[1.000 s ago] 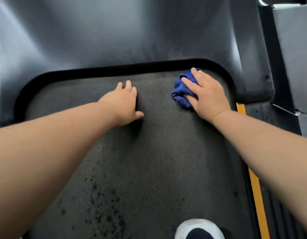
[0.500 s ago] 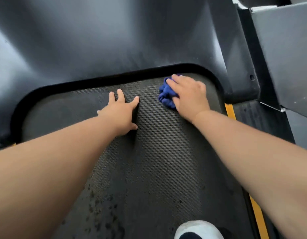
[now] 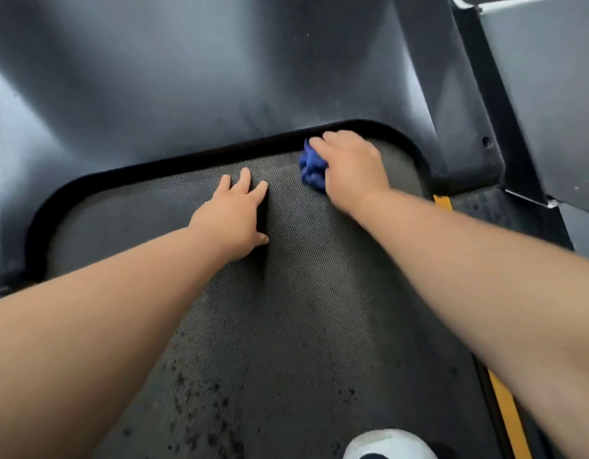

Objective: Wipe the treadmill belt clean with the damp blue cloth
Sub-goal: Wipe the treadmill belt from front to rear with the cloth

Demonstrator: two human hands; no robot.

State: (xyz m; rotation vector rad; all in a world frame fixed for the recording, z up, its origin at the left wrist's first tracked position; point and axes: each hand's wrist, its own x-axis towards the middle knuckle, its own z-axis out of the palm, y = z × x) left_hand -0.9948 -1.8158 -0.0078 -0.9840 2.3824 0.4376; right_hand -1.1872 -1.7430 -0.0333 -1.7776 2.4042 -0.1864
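The treadmill belt (image 3: pixel 303 293), dark and finely dimpled, carries everything. A bunched blue cloth (image 3: pixel 311 170) sits at one o'clock by the front edge, gripped by the right hand (image 3: pixel 352 167). The left hand (image 3: pixel 235 217) presses flat at eleven. Dark specks (image 3: pixel 200 409) (dirt or damp, hard to tell) scatter at seven, and a white shoe toe (image 3: pixel 389 443) stands at five.

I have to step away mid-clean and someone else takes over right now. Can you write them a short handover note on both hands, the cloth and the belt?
Left hand: open, flat on the belt, near the middle of its far end.
Right hand: grips the bunched blue cloth, pressed on the belt at the far right corner, by the black rim.
Done: the far end looks free of spots.
Left: dark specks on the near part, left of the white shoe.
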